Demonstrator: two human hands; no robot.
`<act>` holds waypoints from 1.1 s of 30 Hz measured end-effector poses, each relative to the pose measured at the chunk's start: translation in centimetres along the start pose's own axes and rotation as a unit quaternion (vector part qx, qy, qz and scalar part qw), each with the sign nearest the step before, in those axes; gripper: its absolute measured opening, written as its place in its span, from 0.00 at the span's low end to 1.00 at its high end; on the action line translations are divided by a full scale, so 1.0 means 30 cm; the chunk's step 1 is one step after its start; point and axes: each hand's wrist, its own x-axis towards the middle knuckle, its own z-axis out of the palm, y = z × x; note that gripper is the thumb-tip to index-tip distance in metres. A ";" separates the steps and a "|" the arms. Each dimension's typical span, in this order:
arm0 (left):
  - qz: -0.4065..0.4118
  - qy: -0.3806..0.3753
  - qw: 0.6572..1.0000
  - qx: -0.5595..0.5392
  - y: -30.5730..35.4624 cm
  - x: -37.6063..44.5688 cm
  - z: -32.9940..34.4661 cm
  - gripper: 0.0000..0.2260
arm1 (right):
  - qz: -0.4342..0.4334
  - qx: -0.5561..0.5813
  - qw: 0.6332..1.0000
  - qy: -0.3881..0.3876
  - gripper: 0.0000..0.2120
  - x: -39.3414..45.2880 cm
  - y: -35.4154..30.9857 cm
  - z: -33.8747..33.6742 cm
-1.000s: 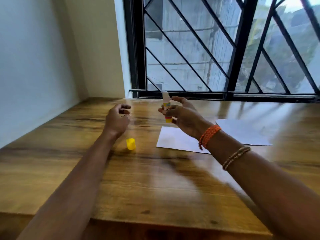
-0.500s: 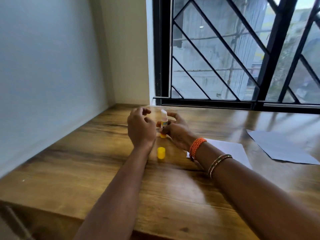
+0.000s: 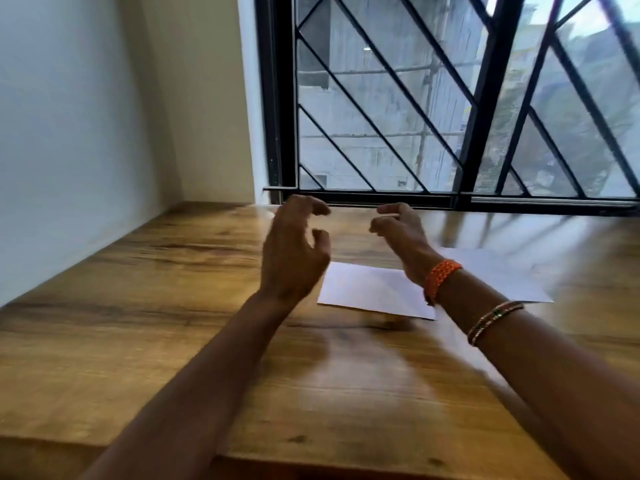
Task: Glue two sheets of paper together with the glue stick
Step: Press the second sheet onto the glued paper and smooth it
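Observation:
Two white sheets of paper lie on the wooden table. The nearer sheet [image 3: 370, 292] is just right of my left hand, and the second sheet [image 3: 498, 275] lies farther right, partly behind my right wrist. My left hand [image 3: 294, 251] and my right hand [image 3: 401, 237] hover above the table facing each other, a gap between them. Their fingers are loosely curled and hold nothing. Neither the glue stick nor its yellow cap shows in this view.
The wooden table [image 3: 173, 306] runs from a white wall on the left to a black-barred window [image 3: 450, 199] at the back. Its front edge is near the bottom of the view. My right wrist wears an orange band and bangles.
My right hand held the glue stick upright before; now it holds nothing and the stick and yellow cap are out of sight. Both hands have drawn apart, and the view has swung right.

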 end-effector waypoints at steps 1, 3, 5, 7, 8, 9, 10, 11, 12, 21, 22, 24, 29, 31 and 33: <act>0.029 -0.048 0.998 0.008 0.029 -0.009 0.028 0.13 | -0.010 -0.055 0.998 0.031 0.11 0.006 0.018 -0.065; 0.079 -0.125 0.989 0.023 0.081 -0.008 0.088 0.12 | -0.005 -0.172 0.980 0.103 0.09 0.021 0.063 -0.189; 0.087 -0.198 0.976 0.025 0.129 0.013 0.155 0.09 | 0.028 -0.256 0.954 0.151 0.10 0.034 0.109 -0.304; 0.070 -0.264 0.962 0.007 0.178 0.040 0.232 0.08 | 0.073 -0.295 0.936 0.177 0.11 0.046 0.150 -0.414; 0.071 -0.282 0.957 0.010 0.200 0.048 0.272 0.08 | 0.095 -0.305 0.930 0.184 0.11 0.052 0.169 -0.462; 0.075 -0.286 0.955 0.021 0.216 0.050 0.310 0.08 | 0.110 -0.311 0.925 0.186 0.11 0.057 0.185 -0.505; 0.075 -0.281 0.956 0.033 0.222 0.046 0.343 0.09 | 0.118 -0.314 0.924 0.185 0.11 0.062 0.199 -0.537; 0.064 -0.272 0.959 0.039 0.223 0.039 0.372 0.09 | 0.121 -0.313 0.924 0.181 0.11 0.070 0.211 -0.565; 0.049 -0.266 0.962 0.045 0.216 0.029 0.396 0.09 | 0.121 -0.311 0.926 0.176 0.11 0.078 0.222 -0.584; 0.051 -0.309 0.944 0.105 0.145 -0.013 0.435 0.11 | 0.119 -0.382 0.909 0.118 0.08 0.150 0.260 -0.600; 0.053 -0.312 0.942 0.109 0.147 -0.014 0.436 0.11 | 0.117 -0.384 0.909 0.114 0.07 0.153 0.260 -0.599; 0.053 -0.317 0.940 0.116 0.152 -0.013 0.438 0.11 | 0.116 -0.382 0.910 0.110 0.06 0.160 0.259 -0.597; 0.045 -0.314 0.940 0.128 0.153 -0.018 0.436 0.11 | 0.095 -0.381 0.912 0.118 0.06 0.166 0.264 -0.591; 0.039 -0.306 0.942 0.133 0.153 -0.015 0.431 0.11 | 0.031 -0.396 0.909 0.123 0.07 0.163 0.256 -0.570; 0.034 -0.295 0.945 0.136 0.152 -0.012 0.427 0.11 | -0.053 -0.435 0.895 0.083 0.11 0.158 0.244 -0.530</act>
